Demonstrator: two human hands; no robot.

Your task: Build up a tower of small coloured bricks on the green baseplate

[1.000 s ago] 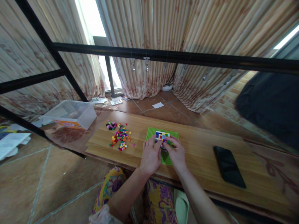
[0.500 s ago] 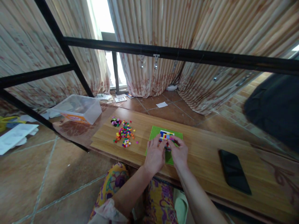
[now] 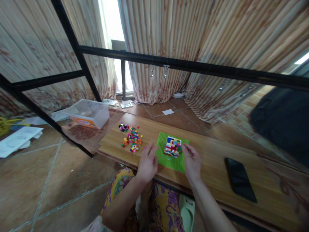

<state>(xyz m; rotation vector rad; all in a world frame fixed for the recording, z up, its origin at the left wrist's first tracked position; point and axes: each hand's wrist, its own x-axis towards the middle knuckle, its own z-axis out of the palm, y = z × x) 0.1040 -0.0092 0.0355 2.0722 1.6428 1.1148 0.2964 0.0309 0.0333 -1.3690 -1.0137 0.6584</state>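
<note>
A green baseplate lies on the wooden board with a small block of many-coloured bricks built on it. My left hand rests at the plate's left edge with its fingers loosely spread and nothing in it. On the plate's right side my right hand hovers, fingers apart, index finger pointing towards the brick block. Neither hand touches the block. A pile of loose coloured bricks lies to the left of my left hand.
A black phone lies on the board at the right. A clear plastic box stands on the tiled floor at the left, behind a black metal frame. Curtains hang behind. My patterned lap is below the board.
Both hands have drawn back off the brick block, left hand to the left, right hand to the right, leaving the block uncovered on the plate. The camera has shifted slightly.
</note>
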